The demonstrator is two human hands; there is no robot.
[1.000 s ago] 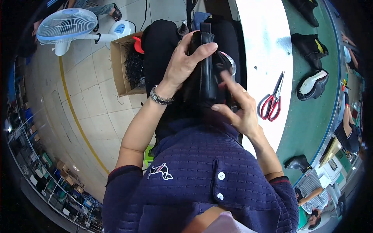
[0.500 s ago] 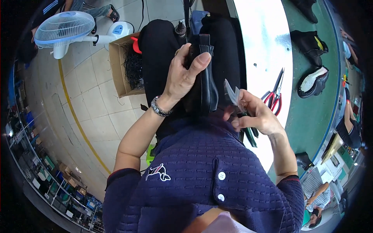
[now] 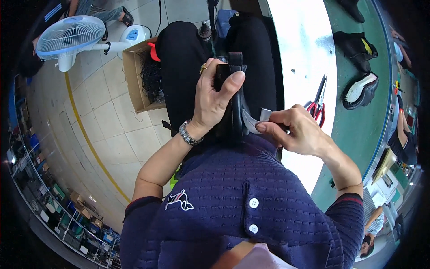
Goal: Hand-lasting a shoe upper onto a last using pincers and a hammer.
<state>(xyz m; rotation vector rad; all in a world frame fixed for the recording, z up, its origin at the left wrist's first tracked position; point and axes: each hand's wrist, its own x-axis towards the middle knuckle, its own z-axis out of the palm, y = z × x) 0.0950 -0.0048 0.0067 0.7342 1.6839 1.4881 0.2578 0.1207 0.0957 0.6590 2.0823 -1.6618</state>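
Note:
A black leather boot (image 3: 236, 107) stands over my lap, with a loop-like tab at its far end. My left hand (image 3: 209, 98) wraps round it, the thumb pressing on its near side. In my right hand (image 3: 301, 132), a curved silver-grey blade-like piece (image 3: 250, 122) is pinched between thumb and fingers. Its thin end lies close against the right side of the boot; whether they touch I cannot tell. A squarish grey tip (image 3: 265, 114) sticks up beside my right fingers. The rest of what that hand holds is hidden.
Red-handled scissors (image 3: 319, 107) lie on the white table (image 3: 309, 45) at my right. Beyond, several black boots (image 3: 358, 49) stand on a green surface (image 3: 345, 125). To my left are a cardboard box (image 3: 132, 85) of black strands and a fan (image 3: 74, 38). Other people work at the edges.
My right hand has turned and brought the grey piece left against the boot. Green handles seen near that hand before are now hidden. My left hand and the boot shifted slightly nearer.

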